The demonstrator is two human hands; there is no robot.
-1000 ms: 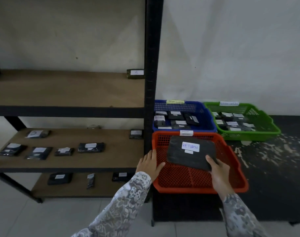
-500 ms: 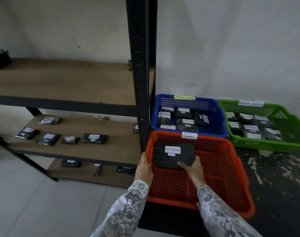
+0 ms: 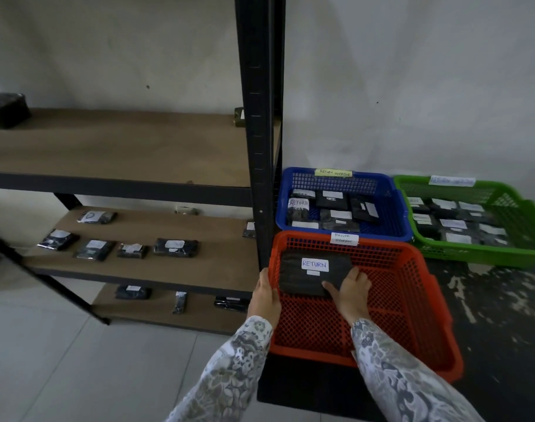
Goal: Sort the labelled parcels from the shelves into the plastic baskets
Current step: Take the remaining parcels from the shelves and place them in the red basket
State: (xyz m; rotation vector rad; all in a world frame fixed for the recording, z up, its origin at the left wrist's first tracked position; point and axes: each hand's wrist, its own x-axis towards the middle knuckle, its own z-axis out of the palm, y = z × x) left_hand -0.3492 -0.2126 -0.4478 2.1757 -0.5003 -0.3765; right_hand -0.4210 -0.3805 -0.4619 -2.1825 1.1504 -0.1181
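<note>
A dark flat parcel (image 3: 313, 274) with a white label reading "RETURN" lies in the far left corner of the red basket (image 3: 412, 306). The right hand (image 3: 350, 295) rests on the parcel's near right corner, thumb laid across the near edge and fingers over the top; whether it pinches the parcel or only presses on it, I cannot tell from this angle. The left hand (image 3: 264, 298) holds the basket's left rim, fingers curled over the edge (both arms are in patterned sleeves).

Behind the red basket stands a blue basket (image 3: 391, 202), and to its right a green basket (image 3: 522, 214); both hold several dark parcels with white labels, and each basket carries a paper tag on its far rim.

To the left is a black metal rack with wooden shelves (image 3: 123, 147). The middle shelf (image 3: 217, 260) carries a row of small labelled parcels (image 3: 175, 247), and a few more lie on the bottom shelf. The baskets sit on a dark, scuffed platform (image 3: 498, 315) beside the pale tiled floor (image 3: 77, 360).
</note>
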